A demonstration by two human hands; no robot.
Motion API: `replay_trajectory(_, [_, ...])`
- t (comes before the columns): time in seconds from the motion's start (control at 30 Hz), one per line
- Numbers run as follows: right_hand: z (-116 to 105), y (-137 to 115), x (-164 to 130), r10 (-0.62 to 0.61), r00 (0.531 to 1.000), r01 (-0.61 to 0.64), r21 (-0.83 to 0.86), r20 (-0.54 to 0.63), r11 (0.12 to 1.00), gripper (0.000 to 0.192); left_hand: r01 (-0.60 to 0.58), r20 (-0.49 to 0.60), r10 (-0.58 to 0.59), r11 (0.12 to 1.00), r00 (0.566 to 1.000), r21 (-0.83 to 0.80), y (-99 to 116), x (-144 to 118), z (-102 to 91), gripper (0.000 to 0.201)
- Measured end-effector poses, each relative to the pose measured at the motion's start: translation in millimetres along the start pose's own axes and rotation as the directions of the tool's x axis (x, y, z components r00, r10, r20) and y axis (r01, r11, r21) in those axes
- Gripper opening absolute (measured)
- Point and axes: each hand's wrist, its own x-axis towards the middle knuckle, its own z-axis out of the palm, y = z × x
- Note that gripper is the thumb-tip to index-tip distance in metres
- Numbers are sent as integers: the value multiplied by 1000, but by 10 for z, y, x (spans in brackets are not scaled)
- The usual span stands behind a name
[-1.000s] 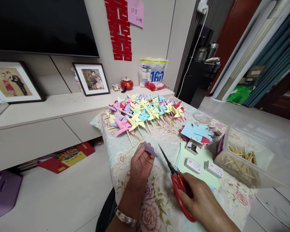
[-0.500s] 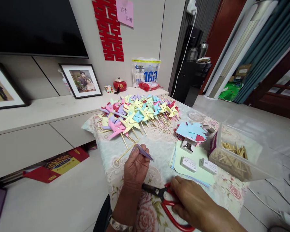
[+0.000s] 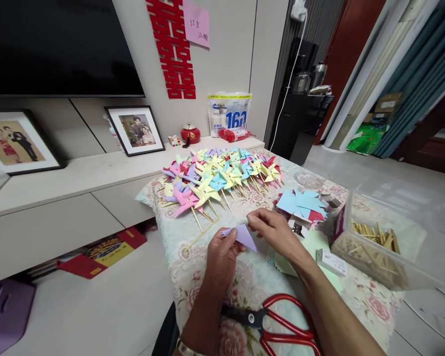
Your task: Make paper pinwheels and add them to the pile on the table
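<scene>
1. Nearest the body, on the flowered counter point(image 3: 193, 277), lies one pair of red-handled scissors point(image 3: 278, 326), blades closed, touched by neither hand.
2. Just beyond, the left hand point(image 3: 220, 259) pinches one folded purple paper point(image 3: 242, 236) between thumb and fingers; the right hand point(image 3: 272, 228) has its fingertips drawn narrow at the paper's upper corner, and whether they grip it I cannot tell.
3. Judged from this, the fold goes best with the left pinch kept firm near the crease and the right fingertips working one corner at a time, so the thin sheet does not tear.
4. One loose wooden stick point(image 3: 202, 234) lies just left of the paper.
5. Right of the hands: two small white boxes visible point(image 3: 331, 262), one clear tub of sticks point(image 3: 378, 247), one stack of cut paper blanks point(image 3: 302, 203).
6. Farthest, finished pinwheels point(image 3: 218, 173) lie overlapped, too many to count.
</scene>
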Motion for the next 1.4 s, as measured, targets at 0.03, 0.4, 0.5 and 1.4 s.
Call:
replay_trajectory(0.03, [63, 62, 3, 27, 1000, -28, 83, 11, 996, 27, 1, -13, -1, 1000, 1000, 8, 0, -1, 10, 31])
replay_trajectory(0.4, [94, 314, 2, 272, 953, -298, 585, 135, 754, 41, -13, 78, 7, 997, 997, 80, -61, -38, 16, 65])
replay_trajectory(0.5, [75, 292, -12, 263, 944, -330, 620, 201, 712, 38, -11, 105, 2, 997, 994, 82, -44, -59, 41, 55])
replay_trajectory(1.4, [111, 317, -41, 172, 970, -227, 397, 169, 889, 50, -38, -141, 79, 961, 987, 273, -114, 15, -6, 34])
